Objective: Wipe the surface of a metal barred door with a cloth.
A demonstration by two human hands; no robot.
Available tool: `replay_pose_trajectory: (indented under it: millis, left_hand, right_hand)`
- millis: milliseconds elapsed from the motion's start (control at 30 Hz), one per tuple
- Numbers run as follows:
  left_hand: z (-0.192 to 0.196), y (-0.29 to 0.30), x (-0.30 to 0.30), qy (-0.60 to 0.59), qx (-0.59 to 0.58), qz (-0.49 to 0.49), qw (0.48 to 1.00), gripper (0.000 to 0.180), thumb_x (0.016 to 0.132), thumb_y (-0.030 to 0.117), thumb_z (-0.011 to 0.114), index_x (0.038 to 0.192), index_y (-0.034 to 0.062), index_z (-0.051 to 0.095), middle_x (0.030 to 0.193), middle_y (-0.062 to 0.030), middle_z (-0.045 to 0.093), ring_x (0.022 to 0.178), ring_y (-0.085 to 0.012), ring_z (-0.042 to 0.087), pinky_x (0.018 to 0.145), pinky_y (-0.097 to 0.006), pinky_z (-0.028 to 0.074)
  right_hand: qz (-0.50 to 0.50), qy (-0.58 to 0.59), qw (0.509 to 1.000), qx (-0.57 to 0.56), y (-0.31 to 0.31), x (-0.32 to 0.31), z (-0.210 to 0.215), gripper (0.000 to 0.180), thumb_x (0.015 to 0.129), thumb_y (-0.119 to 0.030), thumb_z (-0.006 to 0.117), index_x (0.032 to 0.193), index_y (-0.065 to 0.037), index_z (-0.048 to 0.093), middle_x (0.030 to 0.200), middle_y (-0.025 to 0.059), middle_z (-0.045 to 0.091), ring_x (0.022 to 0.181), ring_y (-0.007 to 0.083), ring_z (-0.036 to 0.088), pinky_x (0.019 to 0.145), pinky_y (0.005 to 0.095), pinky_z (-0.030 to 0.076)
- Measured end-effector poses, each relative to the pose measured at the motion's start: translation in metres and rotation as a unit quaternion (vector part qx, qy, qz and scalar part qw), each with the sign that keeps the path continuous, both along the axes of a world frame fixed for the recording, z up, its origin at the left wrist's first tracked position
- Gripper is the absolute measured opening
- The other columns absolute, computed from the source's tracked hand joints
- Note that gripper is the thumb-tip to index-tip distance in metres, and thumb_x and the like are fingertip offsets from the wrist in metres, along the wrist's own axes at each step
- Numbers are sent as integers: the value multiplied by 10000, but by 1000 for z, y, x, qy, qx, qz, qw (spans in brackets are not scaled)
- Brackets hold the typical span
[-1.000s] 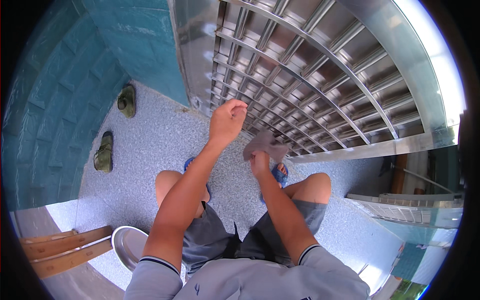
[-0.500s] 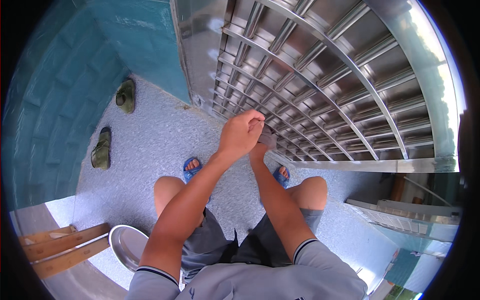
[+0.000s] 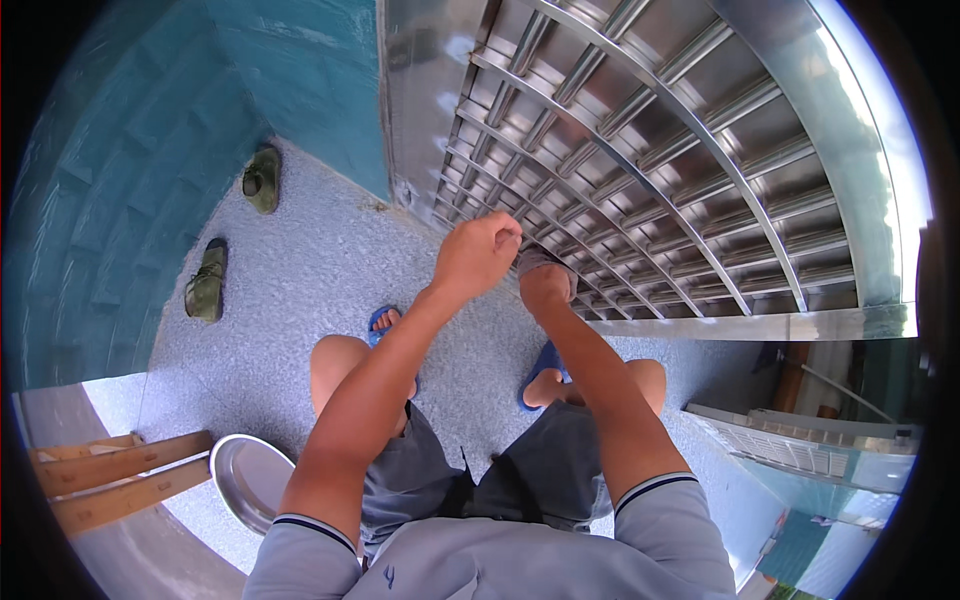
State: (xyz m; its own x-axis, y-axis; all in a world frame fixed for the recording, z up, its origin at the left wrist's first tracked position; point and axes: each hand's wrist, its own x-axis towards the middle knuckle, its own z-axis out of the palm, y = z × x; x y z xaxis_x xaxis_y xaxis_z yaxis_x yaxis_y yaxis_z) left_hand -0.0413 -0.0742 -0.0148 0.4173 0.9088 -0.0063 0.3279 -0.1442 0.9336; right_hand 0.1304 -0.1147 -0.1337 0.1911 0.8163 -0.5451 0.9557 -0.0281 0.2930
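A grey-brown cloth (image 3: 532, 262) is bunched around my right hand (image 3: 546, 286), which presses it toward the lower bars of a shiny metal door with a grille (image 3: 690, 200). My left hand (image 3: 476, 252) is curled closed just left of it, close in front of the same bars. Whether those curled fingers hold a bar or anything else is hidden. The grille has upright round bars crossed by flat strips, with metal panel behind.
Blue sandals are on my feet, the right sandal (image 3: 530, 388) nearer. Green shoes (image 3: 207, 285) stand along the teal tiled wall (image 3: 110, 230). A round metal basin (image 3: 250, 482) and a wooden stool or bench (image 3: 130, 470) are at lower left. A white slatted unit (image 3: 800, 440) is at right.
My right hand has shifted right and slightly nearer along the grille with the cloth. My right foot has drawn back toward me. My left hand stays almost in place.
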Motion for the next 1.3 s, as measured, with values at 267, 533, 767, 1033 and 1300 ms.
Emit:
replay_pose_trajectory:
  millis: [267, 533, 767, 1033, 1300]
  left_hand:
    - [6, -1, -11, 2, 42, 18, 999, 164, 813, 146, 578, 934, 45, 624, 839, -110, 666, 765, -217, 644, 684, -317, 487]
    - [0, -3, -6, -11, 39, -11, 999, 168, 807, 141, 578, 933, 40, 621, 839, -115, 665, 760, -222, 645, 677, -315, 486]
    - [4, -3, 3, 13, 35, -24, 999, 175, 804, 144, 569, 932, 37, 620, 825, -117, 662, 755, -224, 644, 675, -317, 485]
    - [0, -2, 1, -3, 50, -24, 998, 172, 797, 140, 576, 928, 37, 620, 815, -111, 660, 744, -221, 642, 665, -317, 483]
    - [2, -3, 12, 3, 47, -43, 998, 153, 794, 130, 589, 915, 43, 621, 804, -107, 656, 751, -218, 644, 668, -318, 486]
  right_hand:
    - [-101, 138, 936, 307, -21, 6, -92, 257, 713, -177, 636, 942, -61, 638, 960, 156, 640, 883, 285, 621, 717, 437, 506]
    - [-522, 747, 325, 253, -22, -37, -77, 133, 774, -18, 527, 887, -15, 598, 926, 70, 591, 866, 199, 576, 730, 378, 507]
    - [-540, 746, 159, 357, -17, -51, -40, 161, 780, 27, 516, 928, -19, 560, 952, 47, 577, 859, 180, 568, 748, 350, 501]
    - [-485, 802, 115, 328, -5, -59, -50, 225, 793, 12, 497, 1008, -20, 552, 1026, 62, 577, 919, 193, 565, 810, 359, 465]
    - [-193, 253, 820, 476, -34, -24, -99, 246, 816, -246, 547, 929, -33, 599, 840, 120, 641, 794, 301, 618, 711, 400, 466]
